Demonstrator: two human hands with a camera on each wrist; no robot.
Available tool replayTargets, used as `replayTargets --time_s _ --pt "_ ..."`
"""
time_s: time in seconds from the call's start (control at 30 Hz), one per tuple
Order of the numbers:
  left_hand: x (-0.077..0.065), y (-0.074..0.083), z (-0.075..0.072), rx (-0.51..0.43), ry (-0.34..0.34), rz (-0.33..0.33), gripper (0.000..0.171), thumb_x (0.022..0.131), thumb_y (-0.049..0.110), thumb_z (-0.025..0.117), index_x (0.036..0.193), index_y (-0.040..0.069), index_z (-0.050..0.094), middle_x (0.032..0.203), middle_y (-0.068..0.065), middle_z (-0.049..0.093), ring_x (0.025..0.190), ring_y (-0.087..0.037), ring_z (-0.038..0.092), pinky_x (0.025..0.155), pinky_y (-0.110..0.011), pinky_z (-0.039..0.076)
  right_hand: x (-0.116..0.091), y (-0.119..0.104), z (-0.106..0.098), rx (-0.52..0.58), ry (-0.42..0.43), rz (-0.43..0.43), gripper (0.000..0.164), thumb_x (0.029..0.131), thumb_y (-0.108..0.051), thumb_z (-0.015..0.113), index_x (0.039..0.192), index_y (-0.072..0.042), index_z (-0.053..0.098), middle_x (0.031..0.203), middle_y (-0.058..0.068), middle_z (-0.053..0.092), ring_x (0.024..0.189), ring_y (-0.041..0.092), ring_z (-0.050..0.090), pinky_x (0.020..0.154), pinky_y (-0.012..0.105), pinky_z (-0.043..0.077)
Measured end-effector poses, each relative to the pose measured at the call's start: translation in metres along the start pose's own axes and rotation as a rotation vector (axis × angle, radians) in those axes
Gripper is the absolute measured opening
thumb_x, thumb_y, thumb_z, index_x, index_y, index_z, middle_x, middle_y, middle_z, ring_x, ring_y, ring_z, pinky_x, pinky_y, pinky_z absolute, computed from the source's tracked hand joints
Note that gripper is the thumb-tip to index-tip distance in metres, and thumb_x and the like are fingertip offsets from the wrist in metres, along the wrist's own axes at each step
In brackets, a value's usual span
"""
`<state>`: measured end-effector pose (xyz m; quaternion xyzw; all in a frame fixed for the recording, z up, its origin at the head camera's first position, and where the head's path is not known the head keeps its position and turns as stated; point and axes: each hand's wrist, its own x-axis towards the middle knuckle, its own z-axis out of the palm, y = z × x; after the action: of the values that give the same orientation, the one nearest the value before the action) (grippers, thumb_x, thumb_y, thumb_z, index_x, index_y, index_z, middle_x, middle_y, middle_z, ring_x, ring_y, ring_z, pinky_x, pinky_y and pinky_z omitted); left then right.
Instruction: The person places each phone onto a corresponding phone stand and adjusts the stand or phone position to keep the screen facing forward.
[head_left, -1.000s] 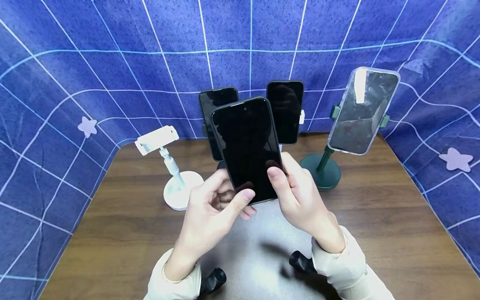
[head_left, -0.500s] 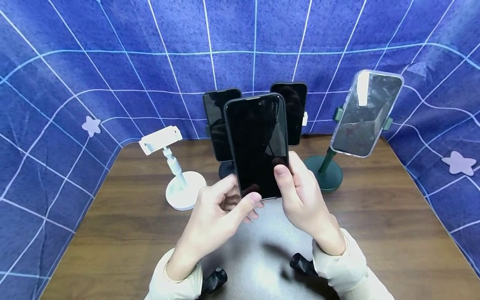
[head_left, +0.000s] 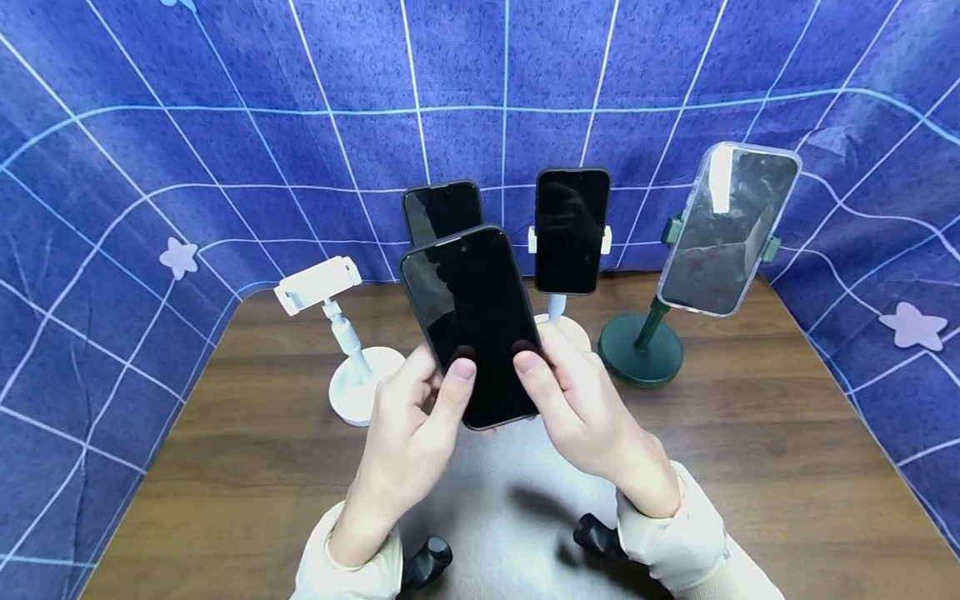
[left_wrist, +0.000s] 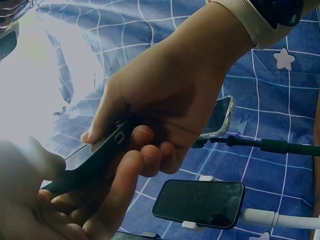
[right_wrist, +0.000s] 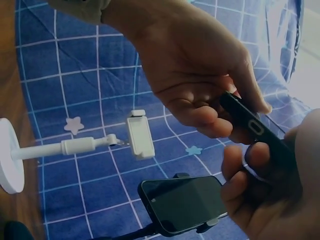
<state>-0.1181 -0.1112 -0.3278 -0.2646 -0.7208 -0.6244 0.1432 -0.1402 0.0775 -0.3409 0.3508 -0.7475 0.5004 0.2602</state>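
A black smartphone (head_left: 472, 308) with a dark screen is held up over the desk in the head view, leaning to the left. My left hand (head_left: 412, 433) grips its lower left side, thumb on the screen and fingers behind. On the lower right side, my right hand (head_left: 592, 408) holds it the same way, its thumb also on the glass. The right wrist view shows the phone's dark edge (right_wrist: 257, 127) between both hands, with my left hand (right_wrist: 195, 75) at the top. Fingers under the phone are mostly hidden in the head view.
A white stand (head_left: 363, 387) with an unoccupied clamp is at left. Behind the held phone, another phone (head_left: 442, 212) is partly covered. A phone (head_left: 572, 229) sits in a white stand. At right, a green stand (head_left: 641, 350) carries a clear-cased phone (head_left: 729, 229).
The held phone has dropped lower and shifted left, uncovering the phone and white stand behind it. My left thumb has moved from the bottom edge up onto the screen's left side.
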Motion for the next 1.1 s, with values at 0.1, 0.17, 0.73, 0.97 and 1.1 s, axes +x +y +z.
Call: replayTargets --time_s 0.1,0.17,0.73,0.97,1.1 --pt "0.0000 0.0007 0.0001 -0.016 0.032 -0.006 0.015 0.105 0.004 0.054 0.115 -0.003 0.063 0.081 -0.017 0.075 0.057 -0.016 0.072 0.052 -0.032 0.058 0.0015 -0.0009 0.0007 -0.021 -0.024 -0.003 0.037 0.112 -0.036 0.041 0.104 -0.007 0.061 0.100 0.002 0.064 0.102 0.020 0.048 0.092 0.034 0.036" --pt "-0.0002 0.0008 -0.0001 -0.043 0.038 -0.008 0.014 0.105 0.002 0.054 0.115 -0.004 0.062 0.083 -0.020 0.074 0.054 -0.018 0.070 0.048 -0.032 0.057 0.0021 -0.0011 0.0005 -0.038 -0.031 0.004 0.037 0.111 -0.039 0.043 0.100 -0.009 0.061 0.091 0.000 0.059 0.097 0.019 0.048 0.089 0.032 0.038" --pt "0.0047 -0.0008 -0.0093 -0.061 0.148 0.039 0.015 0.104 -0.001 0.054 0.111 -0.007 0.067 0.085 0.001 0.075 0.074 -0.004 0.065 0.063 -0.017 0.053 0.0040 -0.0088 -0.0015 0.167 -0.266 0.098 0.099 0.082 -0.010 0.087 0.157 -0.009 0.023 0.091 -0.002 0.076 0.071 0.002 0.064 0.053 0.020 0.048" --pt "0.0034 0.0010 -0.0083 -0.014 0.148 0.008 0.015 0.104 0.001 0.055 0.109 -0.002 0.069 0.067 0.008 0.056 0.060 -0.003 0.045 0.050 -0.025 0.037 0.0029 -0.0070 -0.0036 0.125 -0.225 0.042 0.096 0.081 -0.007 0.087 0.156 -0.002 0.028 0.098 0.002 0.076 0.076 0.003 0.069 0.056 0.017 0.049" --pt "0.0023 0.0027 -0.0083 -0.029 0.162 0.004 0.016 0.103 0.000 0.055 0.112 -0.005 0.068 0.071 0.007 0.061 0.067 -0.004 0.053 0.059 -0.021 0.044 0.0030 -0.0060 -0.0032 0.139 -0.208 -0.002 0.083 0.088 -0.007 0.081 0.154 0.000 0.032 0.117 0.009 0.072 0.085 0.008 0.071 0.067 0.019 0.053"
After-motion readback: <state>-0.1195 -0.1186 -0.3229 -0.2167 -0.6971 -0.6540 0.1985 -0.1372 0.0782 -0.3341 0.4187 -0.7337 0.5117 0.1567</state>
